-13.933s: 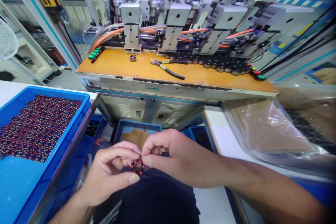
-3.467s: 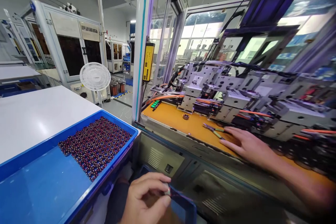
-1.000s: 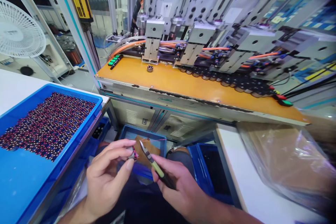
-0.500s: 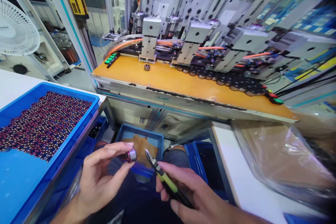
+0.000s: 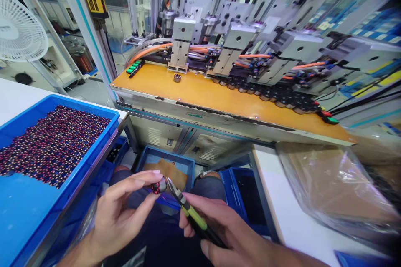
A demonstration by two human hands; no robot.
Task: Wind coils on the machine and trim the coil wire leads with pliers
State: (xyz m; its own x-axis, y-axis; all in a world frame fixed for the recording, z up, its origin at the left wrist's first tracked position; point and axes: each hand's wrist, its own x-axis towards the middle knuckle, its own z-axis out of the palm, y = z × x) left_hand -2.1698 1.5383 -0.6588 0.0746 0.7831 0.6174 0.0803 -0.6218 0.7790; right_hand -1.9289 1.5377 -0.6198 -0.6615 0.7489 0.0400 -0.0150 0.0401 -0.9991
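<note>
Between the thumb and fingertips of my left hand [image 5: 123, 204] is a small round motor stator [image 5: 158, 186], with a grey metal rim and dark, reddish windings. My right hand [image 5: 219, 225] is wrapped round a pair of cutting pliers [image 5: 194, 212] with green and black handles. The pliers' metal jaws point up and left, close beside the stator's rim; whether they touch it I cannot tell. Below the hands, a blue tray [image 5: 191, 167] with a brown sheet [image 5: 171, 172] in it sits near the person's knees.
At left, a blue tray [image 5: 28, 221] holds a great many stators [image 5: 56, 146]. Ahead, a machine [image 5: 238, 37] stands over an orange worktop [image 5: 200, 91] bearing one stator [image 5: 177, 77] and a row of others [image 5: 266, 95]. A plastic-wrapped package [image 5: 338, 187] lies at right. A fan [image 5: 20, 27] stands far left.
My right hand has brought the pliers left and slightly up, closer to the stator. The stator has turned a little in my left fingers. The view has shifted slightly.
</note>
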